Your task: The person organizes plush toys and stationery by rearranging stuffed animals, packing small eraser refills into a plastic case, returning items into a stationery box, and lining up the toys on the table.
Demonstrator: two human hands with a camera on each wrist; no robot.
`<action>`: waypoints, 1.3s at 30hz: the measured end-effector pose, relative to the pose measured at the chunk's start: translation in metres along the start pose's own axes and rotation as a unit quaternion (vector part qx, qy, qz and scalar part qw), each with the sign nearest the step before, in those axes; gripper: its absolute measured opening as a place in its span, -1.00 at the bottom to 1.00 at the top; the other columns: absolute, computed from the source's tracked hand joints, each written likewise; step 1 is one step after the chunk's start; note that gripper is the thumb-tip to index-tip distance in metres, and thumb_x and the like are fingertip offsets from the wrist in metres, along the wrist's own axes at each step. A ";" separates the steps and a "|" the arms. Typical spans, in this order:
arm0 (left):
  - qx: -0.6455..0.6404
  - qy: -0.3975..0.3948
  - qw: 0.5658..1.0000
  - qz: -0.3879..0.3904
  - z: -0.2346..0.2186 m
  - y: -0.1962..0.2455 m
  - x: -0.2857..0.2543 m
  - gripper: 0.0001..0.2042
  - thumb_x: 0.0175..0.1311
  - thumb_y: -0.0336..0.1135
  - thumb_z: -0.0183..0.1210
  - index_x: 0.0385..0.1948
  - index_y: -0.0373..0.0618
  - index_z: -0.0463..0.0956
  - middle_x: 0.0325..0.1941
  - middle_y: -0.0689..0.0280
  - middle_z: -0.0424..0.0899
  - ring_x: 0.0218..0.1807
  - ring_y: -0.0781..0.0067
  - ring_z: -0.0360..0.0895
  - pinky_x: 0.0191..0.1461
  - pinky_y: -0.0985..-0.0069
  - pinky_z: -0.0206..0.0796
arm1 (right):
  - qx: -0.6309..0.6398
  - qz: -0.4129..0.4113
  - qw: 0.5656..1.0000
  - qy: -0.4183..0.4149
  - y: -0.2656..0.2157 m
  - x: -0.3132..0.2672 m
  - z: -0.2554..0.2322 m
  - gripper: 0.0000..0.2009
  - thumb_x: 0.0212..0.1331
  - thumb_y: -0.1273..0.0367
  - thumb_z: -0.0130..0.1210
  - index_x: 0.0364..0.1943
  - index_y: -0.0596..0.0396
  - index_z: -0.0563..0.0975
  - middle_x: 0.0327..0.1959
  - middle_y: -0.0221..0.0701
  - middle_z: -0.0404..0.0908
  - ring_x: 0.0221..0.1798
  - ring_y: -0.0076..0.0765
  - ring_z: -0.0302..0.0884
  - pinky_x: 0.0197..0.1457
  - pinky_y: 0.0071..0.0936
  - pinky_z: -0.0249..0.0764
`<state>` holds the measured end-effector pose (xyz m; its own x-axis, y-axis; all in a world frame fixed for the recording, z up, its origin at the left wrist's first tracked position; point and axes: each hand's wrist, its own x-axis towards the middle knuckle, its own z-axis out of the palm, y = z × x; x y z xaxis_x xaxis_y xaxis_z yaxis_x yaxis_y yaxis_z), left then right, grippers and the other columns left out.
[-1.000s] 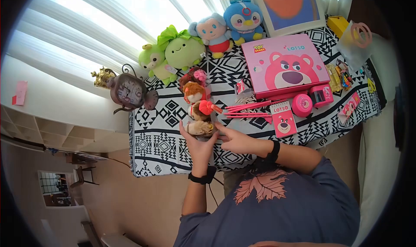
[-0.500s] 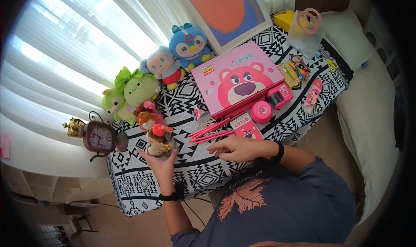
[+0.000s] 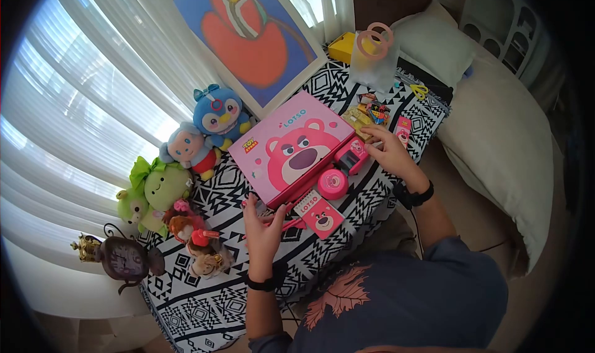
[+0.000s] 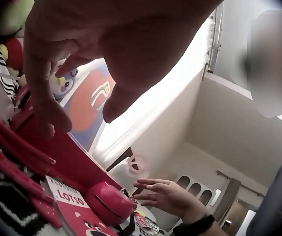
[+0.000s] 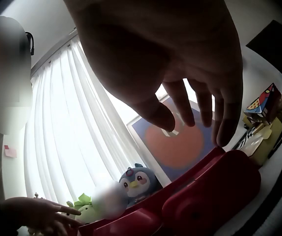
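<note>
My left hand hovers at the near-left corner of a pink Lotso box, fingers spread and holding nothing. Below it, partly hidden, lie slim pink pencil-like sticks. A Lotso notepad is just right of that hand. My right hand hangs with relaxed fingers over the box's right end, beside a pink case with a dark window. Between the hands sits a round pink container. In the right wrist view, nothing is between the fingers.
Small plush dolls form a row at the left, near a dark clock. Larger plush toys, including a blue penguin, line the curtain. A framed picture leans behind the box. Yellow scissors lie far right, near a clear bag.
Both hands have left the small plush dolls and moved right: the right hand first, over to the box's right end, then the left to its near-left corner. The head view has turned right.
</note>
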<state>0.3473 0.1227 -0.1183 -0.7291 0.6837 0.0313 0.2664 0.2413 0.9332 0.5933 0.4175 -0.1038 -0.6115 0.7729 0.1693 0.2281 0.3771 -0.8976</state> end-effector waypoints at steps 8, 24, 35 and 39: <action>-0.111 0.029 0.992 -0.058 0.007 -0.001 0.010 -0.24 0.43 -0.30 0.41 0.55 -0.38 0.20 0.33 0.13 0.53 -0.27 0.54 0.72 -0.42 0.66 0.43 | -0.116 -0.050 0.992 -0.018 0.018 0.003 0.005 -0.48 0.35 0.37 0.26 0.40 0.14 0.56 0.52 -0.19 0.50 0.26 -0.25 0.63 0.26 -0.37 0.57; -0.448 -0.165 0.873 -0.100 0.022 -0.011 -0.001 -0.77 0.63 -0.29 0.09 0.11 -0.22 0.54 -0.16 0.31 0.62 -0.47 0.58 0.49 -0.49 0.62 0.22 | -0.354 -0.174 0.907 0.146 0.040 0.206 -0.146 -0.56 0.43 0.30 0.22 0.34 0.10 0.53 0.29 -0.04 0.52 0.19 0.18 0.60 0.31 -0.05 0.52; -0.510 -0.215 0.831 -0.054 0.033 0.001 -0.009 -0.37 0.67 -0.03 -0.05 0.63 -0.16 0.12 0.55 -0.04 0.41 0.44 -0.03 0.54 0.46 0.10 0.47 | -0.115 -0.301 0.946 0.033 -0.152 0.080 -0.058 -0.81 0.44 0.39 0.28 -0.04 0.26 0.68 -0.28 -0.33 0.69 -0.31 -0.51 0.68 -0.20 -0.51 0.53; -0.598 -0.119 0.792 -0.018 0.034 -0.008 -0.009 -0.13 0.57 0.48 -0.24 0.67 -0.01 0.08 0.65 0.09 0.30 0.59 0.00 0.36 0.62 0.00 0.28 | -0.133 -0.404 0.886 -0.188 -0.185 0.022 -0.012 -0.84 0.39 0.40 0.33 -0.08 0.20 0.70 -0.26 -0.26 0.74 -0.36 -0.35 0.70 -0.25 -0.44 0.57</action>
<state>0.3733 0.1386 -0.1384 -0.5454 0.8360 0.0609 -0.6437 -0.4642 0.6084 0.5470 0.3714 0.0708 -0.8539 -0.0084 0.5203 -0.2582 0.8750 -0.4095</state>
